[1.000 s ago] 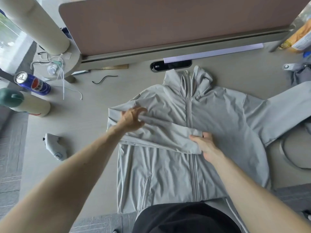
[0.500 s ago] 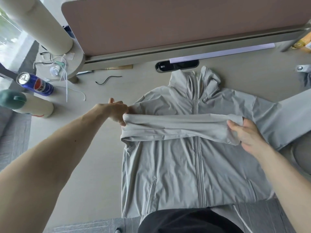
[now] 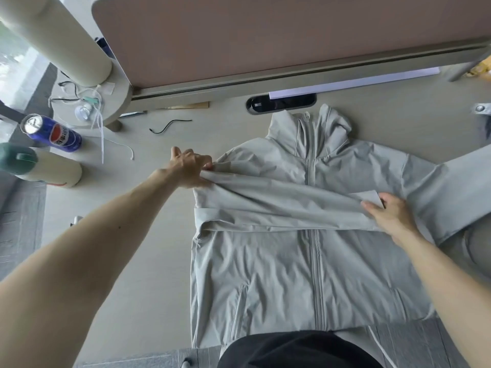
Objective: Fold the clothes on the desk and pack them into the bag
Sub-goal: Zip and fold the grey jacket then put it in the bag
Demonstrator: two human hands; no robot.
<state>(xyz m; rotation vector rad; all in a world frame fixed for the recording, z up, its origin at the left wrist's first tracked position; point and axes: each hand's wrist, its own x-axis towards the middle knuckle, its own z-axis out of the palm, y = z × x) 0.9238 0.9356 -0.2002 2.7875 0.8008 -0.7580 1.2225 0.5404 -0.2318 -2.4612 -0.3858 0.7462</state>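
1. The desk carries the work. I cannot make out a bag for certain from where I stand.
2. The grey jacket lies face up in the middle of it, zipped, collar toward 12 o'clock and hem at 6 by the person's waist. It looks thin, light and slippery-soft. I'd expect it to crease easily and slide on itself, so any fold will want pinning down.
3. The spread sleeve runs off toward 3 o'clock, not yet folded.
4. The folded sleeve lies across the chest from 9 to 3, slightly lifted and taut.
5. The left hand, at the jacket's 10 o'clock shoulder, has its fingers curled and pinching the fabric where that sleeve turns over.
6. The right hand, at 3 o'clock, holds the cuff end between thumb and loosely extended fingers.
7. The zip is the one stiff line. Best holds, to my eye, are the seams, cuffs and hem corners.
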